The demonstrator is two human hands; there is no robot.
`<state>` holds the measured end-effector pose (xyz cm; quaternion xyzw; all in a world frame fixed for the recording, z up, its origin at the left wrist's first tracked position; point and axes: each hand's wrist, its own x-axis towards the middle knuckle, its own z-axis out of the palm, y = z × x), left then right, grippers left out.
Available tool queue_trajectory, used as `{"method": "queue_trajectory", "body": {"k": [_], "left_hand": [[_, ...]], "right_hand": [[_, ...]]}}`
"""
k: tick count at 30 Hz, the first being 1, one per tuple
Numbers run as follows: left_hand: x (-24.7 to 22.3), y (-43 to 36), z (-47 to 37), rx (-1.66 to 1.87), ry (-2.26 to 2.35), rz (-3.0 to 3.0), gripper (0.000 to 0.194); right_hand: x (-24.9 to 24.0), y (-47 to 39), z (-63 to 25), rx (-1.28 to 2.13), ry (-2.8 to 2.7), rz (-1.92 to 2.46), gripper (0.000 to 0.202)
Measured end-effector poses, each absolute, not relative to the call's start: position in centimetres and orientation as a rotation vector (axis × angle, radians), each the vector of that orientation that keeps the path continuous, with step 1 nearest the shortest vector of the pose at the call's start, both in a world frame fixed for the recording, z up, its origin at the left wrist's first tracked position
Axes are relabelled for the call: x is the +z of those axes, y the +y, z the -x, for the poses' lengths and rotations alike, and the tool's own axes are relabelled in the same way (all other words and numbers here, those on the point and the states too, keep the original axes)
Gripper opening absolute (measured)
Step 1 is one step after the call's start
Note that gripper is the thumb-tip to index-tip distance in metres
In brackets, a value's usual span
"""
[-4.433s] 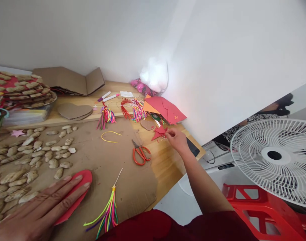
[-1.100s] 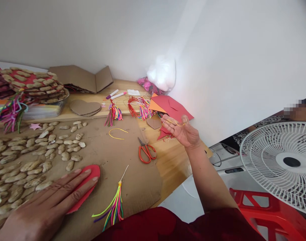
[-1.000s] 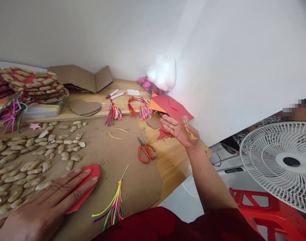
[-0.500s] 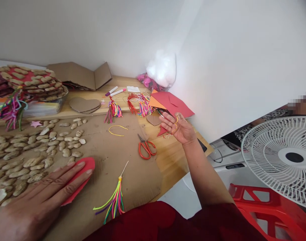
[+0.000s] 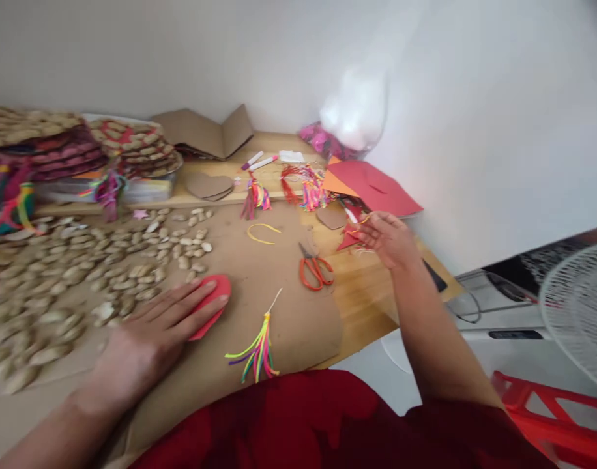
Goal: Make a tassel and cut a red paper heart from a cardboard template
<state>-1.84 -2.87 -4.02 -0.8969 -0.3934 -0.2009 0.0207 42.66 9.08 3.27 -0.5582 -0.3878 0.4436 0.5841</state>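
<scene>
My left hand (image 5: 152, 332) lies flat with fingers stretched over a red paper-covered piece (image 5: 218, 301) on the cardboard sheet (image 5: 303, 339). At the right, my right hand (image 5: 389, 238) is raised near the red paper scraps, its fingertips pinched on a thin yellow cord (image 5: 362, 223). Between the hands are orange-handled scissors (image 5: 315, 270), slightly open, and a curved yellow cord piece (image 5: 262, 233). A multicoloured tassel (image 5: 261, 345) rests nearer my body. Peanuts (image 5: 83, 273) are spread over the left of the cardboard.
Along the back lie peanut-covered pieces (image 5: 132, 140), cardboard hearts (image 5: 209, 185), markers (image 5: 263, 163), more tassels (image 5: 314, 187), red paper (image 5: 377, 185) and a white bag (image 5: 354, 114). A fan (image 5: 582, 312) and red stool (image 5: 557, 417) stand at the right.
The view has swung left, shifting everything rightward in the picture. My right hand's spread fingers have closed together around the yellow cord. My left hand still lies on the red piece.
</scene>
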Motion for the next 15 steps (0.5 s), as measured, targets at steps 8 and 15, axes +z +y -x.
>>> {"method": "queue_trajectory", "body": {"k": [8, 15], "left_hand": [[-2.8, -2.8, 1.5, -0.596, -1.153, 2.75, 0.053], [-2.6, -2.8, 0.9, -0.563, -1.134, 2.733, 0.047]], "right_hand": [[0.8, 10.0, -42.9, 0.211, -1.408, 1.653, 0.032], [3.1, 4.1, -35.4, 0.415, -2.046, 1.351, 0.019]]}}
